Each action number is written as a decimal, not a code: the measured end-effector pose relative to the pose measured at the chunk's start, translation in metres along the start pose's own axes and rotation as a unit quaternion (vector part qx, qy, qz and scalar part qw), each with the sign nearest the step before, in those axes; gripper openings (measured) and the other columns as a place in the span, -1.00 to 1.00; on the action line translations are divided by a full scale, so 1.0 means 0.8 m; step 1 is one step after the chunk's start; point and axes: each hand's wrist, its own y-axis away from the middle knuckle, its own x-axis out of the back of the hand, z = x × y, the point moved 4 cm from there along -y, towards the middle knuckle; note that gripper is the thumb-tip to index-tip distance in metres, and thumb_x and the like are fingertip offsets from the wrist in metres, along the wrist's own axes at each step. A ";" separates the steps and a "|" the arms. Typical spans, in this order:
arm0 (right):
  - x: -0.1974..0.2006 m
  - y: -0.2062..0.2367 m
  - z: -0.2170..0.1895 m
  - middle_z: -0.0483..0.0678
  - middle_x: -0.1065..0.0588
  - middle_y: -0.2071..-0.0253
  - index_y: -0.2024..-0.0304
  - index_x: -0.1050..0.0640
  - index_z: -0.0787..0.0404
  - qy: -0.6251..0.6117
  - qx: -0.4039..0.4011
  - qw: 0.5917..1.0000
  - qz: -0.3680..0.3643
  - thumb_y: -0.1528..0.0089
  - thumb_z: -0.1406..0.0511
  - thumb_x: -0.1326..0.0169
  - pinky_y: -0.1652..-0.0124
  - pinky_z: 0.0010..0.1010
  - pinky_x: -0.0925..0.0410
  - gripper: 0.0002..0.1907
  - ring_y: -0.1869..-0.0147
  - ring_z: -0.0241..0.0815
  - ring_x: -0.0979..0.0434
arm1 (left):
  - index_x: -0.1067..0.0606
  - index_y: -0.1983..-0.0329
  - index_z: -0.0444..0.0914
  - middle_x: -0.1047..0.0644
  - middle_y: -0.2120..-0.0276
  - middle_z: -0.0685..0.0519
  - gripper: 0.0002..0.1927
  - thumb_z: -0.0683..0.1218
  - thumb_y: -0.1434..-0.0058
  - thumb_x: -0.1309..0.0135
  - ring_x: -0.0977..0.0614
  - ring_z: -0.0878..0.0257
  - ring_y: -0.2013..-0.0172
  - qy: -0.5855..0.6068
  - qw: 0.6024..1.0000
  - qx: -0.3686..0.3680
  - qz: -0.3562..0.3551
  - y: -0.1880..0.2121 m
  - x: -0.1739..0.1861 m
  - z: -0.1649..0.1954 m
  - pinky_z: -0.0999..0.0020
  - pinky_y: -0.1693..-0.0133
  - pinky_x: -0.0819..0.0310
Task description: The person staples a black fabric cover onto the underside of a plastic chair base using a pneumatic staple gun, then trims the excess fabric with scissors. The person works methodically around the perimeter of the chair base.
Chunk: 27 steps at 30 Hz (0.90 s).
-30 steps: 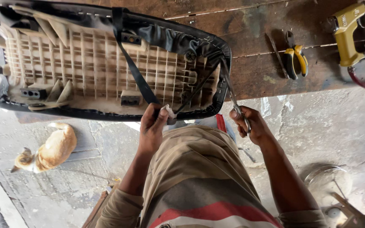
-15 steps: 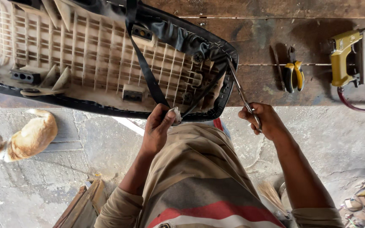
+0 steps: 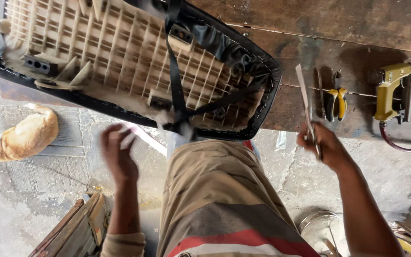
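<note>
The seat (image 3: pixel 120 62) lies upside down on the bench (image 3: pixel 338 28), its ribbed underside up, a black strap (image 3: pixel 179 90) across it and black cover (image 3: pixel 258 71) round the rim; the right hand (image 3: pixel 320 148) grips a thin tool (image 3: pixel 305 102), clear of the seat; the left hand (image 3: pixel 118 154) is blurred, its grip unclear, near the seat's front edge; pliers (image 3: pixel 335 102) and a yellow stapler (image 3: pixel 396 93) rest on the bench; a cat (image 3: pixel 22 138) lies on the concrete floor (image 3: pixel 34 200); a metal bowl (image 3: pixel 320 228) sits lower right, contents unclear.
</note>
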 end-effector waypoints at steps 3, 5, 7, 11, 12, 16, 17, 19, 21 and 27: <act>-0.006 -0.055 -0.050 0.04 -0.54 -0.09 -0.30 -0.33 0.23 0.015 0.003 0.993 0.114 -0.10 0.00 -0.29 0.11 -0.29 -0.43 -0.17 0.06 -0.20 -0.52 | -0.14 -0.36 -0.13 -0.34 -0.22 -0.18 -0.25 0.25 -0.22 -0.08 -0.45 -0.10 -0.22 -0.010 0.996 0.076 0.055 -0.056 0.047 -0.001 -0.13 -0.16 -0.52; -0.026 -0.107 -0.084 0.03 -0.53 -0.03 -0.26 -0.33 0.26 -0.061 0.008 0.986 0.154 -0.04 0.02 -0.35 0.14 -0.23 -0.47 -0.14 0.14 -0.10 -0.49 | -0.10 -0.40 0.03 -0.29 -0.24 -0.12 -0.30 0.32 -0.31 0.01 -0.40 -0.05 -0.26 0.079 0.981 0.176 -0.001 -0.091 0.045 -0.020 -0.16 -0.18 -0.47; -0.045 -0.143 -0.114 0.05 -0.48 0.02 -0.21 -0.34 0.29 -0.081 0.077 0.977 0.180 -0.08 0.09 -0.38 0.12 -0.25 -0.41 -0.21 0.11 -0.10 -0.46 | -0.29 -0.30 -0.19 -0.49 -0.13 -0.15 -0.30 0.28 -0.21 -0.03 -0.56 -0.06 -0.14 0.120 0.972 0.177 -0.100 -0.119 0.026 -0.028 -0.11 -0.01 -0.59; -0.072 -0.167 -0.149 0.09 -0.37 0.11 -0.13 -0.36 0.34 -0.075 0.150 0.954 0.248 -0.15 0.25 -0.45 0.08 -0.29 -0.30 -0.34 0.05 -0.11 -0.38 | -0.24 -0.30 -0.23 -0.48 -0.01 -0.11 -0.36 0.07 -0.17 -0.03 -0.58 0.03 -0.01 0.132 0.974 0.112 -0.144 -0.142 -0.005 -0.022 0.03 0.04 -0.62; -0.076 -0.165 -0.148 0.02 -0.46 0.04 -0.19 -0.39 0.24 -0.062 0.120 0.950 0.280 -0.09 0.27 -0.43 0.07 -0.30 -0.37 -0.30 -0.01 -0.13 -0.46 | -0.24 -0.30 -0.24 -0.47 0.01 -0.10 -0.36 0.02 -0.15 -0.03 -0.58 0.04 0.01 0.140 0.975 0.100 -0.141 -0.140 -0.010 -0.016 0.06 0.05 -0.62; -0.092 -0.141 -0.126 -0.03 -0.50 0.01 -0.18 -0.37 0.26 -0.146 0.157 0.927 0.307 -0.08 0.40 -0.33 0.00 -0.30 -0.38 -0.36 -0.05 -0.10 -0.50 | -0.21 -0.29 -0.28 -0.47 0.10 -0.05 -0.35 -0.18 -0.07 0.01 -0.60 0.12 0.12 0.172 0.968 0.061 -0.174 -0.117 -0.022 0.019 0.19 0.10 -0.63; -0.100 -0.124 -0.109 -0.03 -0.50 0.00 -0.16 -0.39 0.25 -0.175 0.154 0.924 0.302 -0.09 0.42 -0.29 -0.01 -0.30 -0.39 -0.41 -0.05 -0.10 -0.51 | -0.21 -0.29 -0.28 -0.47 0.13 -0.04 -0.34 -0.23 -0.05 0.02 -0.60 0.14 0.15 0.177 0.965 0.055 -0.188 -0.113 -0.023 0.028 0.23 0.11 -0.63; -0.117 -0.094 -0.078 -0.01 -0.48 -0.01 -0.14 -0.37 0.26 -0.235 0.189 0.894 0.331 -0.10 0.51 -0.28 -0.05 -0.31 -0.38 -0.42 -0.08 -0.11 -0.49 | -0.21 -0.28 -0.31 -0.47 0.14 -0.02 -0.31 -0.30 0.00 0.04 -0.62 0.17 0.14 0.187 0.955 0.034 -0.229 -0.119 -0.032 0.046 0.27 0.07 -0.64; -0.145 -0.069 -0.038 0.01 -0.50 0.02 -0.11 -0.39 0.24 -0.369 0.163 0.854 0.327 -0.11 0.51 -0.22 0.04 -0.30 -0.41 -0.48 -0.03 -0.09 -0.53 | -0.24 -0.26 -0.36 -0.48 0.17 -0.04 -0.37 -0.32 -0.04 0.04 -0.61 0.13 0.20 0.138 0.951 0.033 -0.273 -0.144 -0.050 0.058 0.26 0.14 -0.62; -0.214 -0.039 0.037 0.00 -0.51 0.04 -0.06 -0.43 0.17 -0.591 0.098 0.727 0.336 -0.13 0.54 -0.10 0.10 -0.31 -0.48 -0.55 -0.01 -0.06 -0.57 | -0.34 -0.17 -0.22 -0.52 0.34 0.02 -0.38 -0.33 0.03 -0.08 -0.59 0.15 0.31 0.004 0.940 0.095 -0.327 -0.280 -0.164 0.050 0.26 0.28 -0.56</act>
